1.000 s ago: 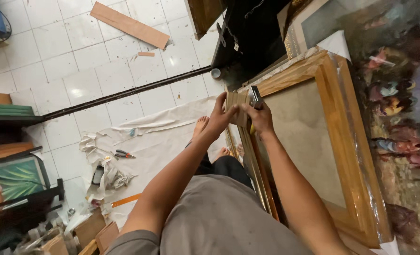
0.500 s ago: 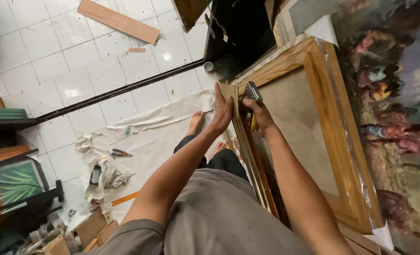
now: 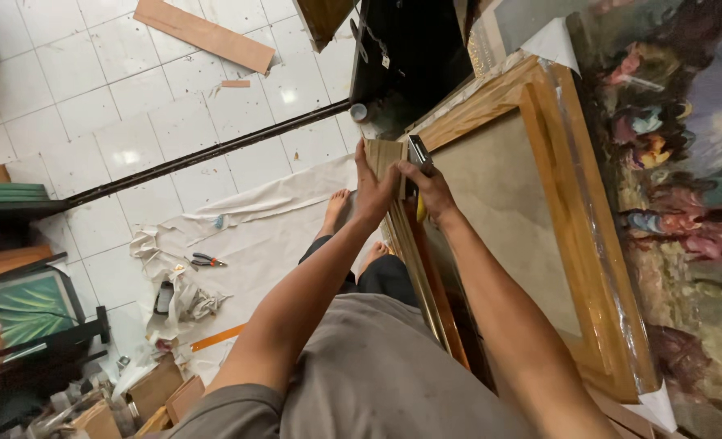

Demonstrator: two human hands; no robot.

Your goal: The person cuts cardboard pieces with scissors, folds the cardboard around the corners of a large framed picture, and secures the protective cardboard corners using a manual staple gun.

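A large wooden picture frame with a grey-beige backing stands on edge in front of me. My left hand presses flat against its near top corner. My right hand grips a small metal tool with a yellow handle part showing below the fist, held against the same corner. Both arms reach forward from my grey shirt.
A colourful painting leans at the right. A white cloth lies on the tiled floor with pliers and crumpled rags on it. A wooden plank and a black bar lie further off; boxes and framed pictures crowd the left.
My view has shifted and both hands have risen slightly along the frame's corner. Both keep the same grip on frame and tool.
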